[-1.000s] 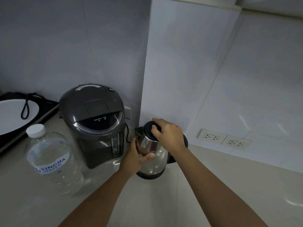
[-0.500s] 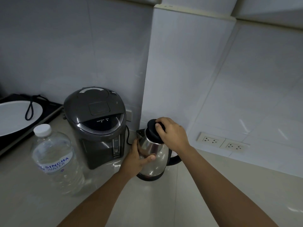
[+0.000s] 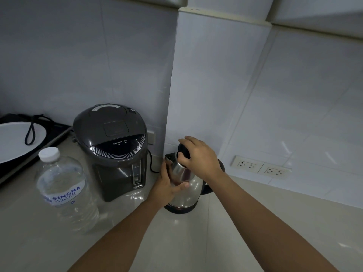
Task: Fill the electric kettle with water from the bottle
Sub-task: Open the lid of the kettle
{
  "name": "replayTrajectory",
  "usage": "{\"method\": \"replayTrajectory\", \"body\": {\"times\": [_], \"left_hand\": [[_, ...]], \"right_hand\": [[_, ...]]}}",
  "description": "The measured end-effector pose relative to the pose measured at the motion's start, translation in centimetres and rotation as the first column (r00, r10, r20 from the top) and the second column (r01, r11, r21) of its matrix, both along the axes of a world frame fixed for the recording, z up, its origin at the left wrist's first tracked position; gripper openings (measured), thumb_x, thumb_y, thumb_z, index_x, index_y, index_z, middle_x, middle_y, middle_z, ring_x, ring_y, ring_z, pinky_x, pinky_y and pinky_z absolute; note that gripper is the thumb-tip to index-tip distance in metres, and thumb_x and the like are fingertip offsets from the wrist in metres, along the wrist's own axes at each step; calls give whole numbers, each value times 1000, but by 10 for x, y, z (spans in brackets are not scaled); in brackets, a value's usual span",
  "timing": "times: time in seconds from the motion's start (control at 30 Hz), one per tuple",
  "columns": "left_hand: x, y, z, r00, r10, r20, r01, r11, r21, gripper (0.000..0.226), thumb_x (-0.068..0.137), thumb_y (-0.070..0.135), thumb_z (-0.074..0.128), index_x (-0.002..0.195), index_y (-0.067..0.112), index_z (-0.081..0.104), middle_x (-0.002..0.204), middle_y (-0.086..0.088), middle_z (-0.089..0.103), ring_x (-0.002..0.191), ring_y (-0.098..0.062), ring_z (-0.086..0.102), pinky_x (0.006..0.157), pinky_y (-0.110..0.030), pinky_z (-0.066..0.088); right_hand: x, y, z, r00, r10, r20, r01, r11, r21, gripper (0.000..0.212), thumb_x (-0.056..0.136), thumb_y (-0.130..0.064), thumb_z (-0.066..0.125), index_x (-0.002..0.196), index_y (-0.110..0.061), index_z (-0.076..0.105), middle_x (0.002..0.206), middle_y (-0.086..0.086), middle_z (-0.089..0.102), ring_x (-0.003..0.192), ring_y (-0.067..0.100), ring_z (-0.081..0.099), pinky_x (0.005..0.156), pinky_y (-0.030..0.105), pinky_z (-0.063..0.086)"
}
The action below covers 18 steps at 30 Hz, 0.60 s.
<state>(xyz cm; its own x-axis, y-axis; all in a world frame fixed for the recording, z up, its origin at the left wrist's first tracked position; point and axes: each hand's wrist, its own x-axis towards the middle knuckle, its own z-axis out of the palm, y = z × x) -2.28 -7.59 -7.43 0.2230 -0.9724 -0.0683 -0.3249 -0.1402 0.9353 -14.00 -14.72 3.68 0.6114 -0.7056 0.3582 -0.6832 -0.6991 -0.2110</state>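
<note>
Steel electric kettle (image 3: 183, 190) stands on the pale surface (image 3: 225, 238), in the corner beside the wall pillar, just right of the grey thermo pot (image 3: 114, 154). My left hand (image 3: 167, 185) is wrapped on the kettle's body, thumb across the front, grip closed on the steel. My right hand (image 3: 199, 157) is clamped on the black lid (image 3: 183, 151) from above, fingers curled round its edge; lid looks tilted up toward the spout side, though whether it is free of the rim I cannot tell.

Handling, as I judge it: polished steel, smooth and likely slippery under a palm; probably light if empty, so it could skid on the glossy surface. Better hold is the black handle (image 3: 209, 190) behind my right wrist. Rigid shell, no give.

Water bottle (image 3: 64, 190) stands upright, well left of the kettle, in front of the thermo pot, white cap (image 3: 49, 154) on. Large, clear, thin-walled, nearly full by the look of it: heavy, and soft enough to buckle if squeezed. Take it low on the body with a second hand near the neck.

Looks: kettle mirror-bright with a black base ring; bottle ribbed, Singha label.
</note>
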Motion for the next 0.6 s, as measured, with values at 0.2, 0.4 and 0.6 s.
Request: {"method": "replayTrajectory", "body": {"times": [0.2, 0.4, 0.6], "left_hand": [[2, 1, -1, 1000, 8, -8, -8, 1000, 12, 125, 78, 47, 79, 158, 22, -12, 166, -2, 21, 147, -22, 33, 105, -26, 34], [5, 2, -2, 999, -9, -37, 10, 1000, 22, 124, 75, 54, 79, 158, 30, -10, 164, -2, 26, 145, -25, 37, 108, -35, 37], [4, 4, -3, 998, -5, -60, 7, 999, 31, 125, 68, 61, 77, 157, 31, -6, 152, -1, 48, 135, -19, 48, 102, -31, 39]], "right_hand": [[-8, -2, -2, 998, 43, 47, -34, 982, -186, 35, 96, -23, 51, 128, -15, 64, 130, 12, 63, 113, 29, 64, 80, 43, 59], [-20, -2, 7, 988, -39, 152, 70, 977, -204, 34, 100, -21, 46, 130, -15, 61, 139, 8, 58, 113, 24, 65, 77, 36, 58], [-36, 1, 7, 965, -145, 218, 207, 932, -296, 43, 100, -23, 33, 129, -9, 61, 138, 9, 59, 121, 29, 59, 99, 40, 49]]}}
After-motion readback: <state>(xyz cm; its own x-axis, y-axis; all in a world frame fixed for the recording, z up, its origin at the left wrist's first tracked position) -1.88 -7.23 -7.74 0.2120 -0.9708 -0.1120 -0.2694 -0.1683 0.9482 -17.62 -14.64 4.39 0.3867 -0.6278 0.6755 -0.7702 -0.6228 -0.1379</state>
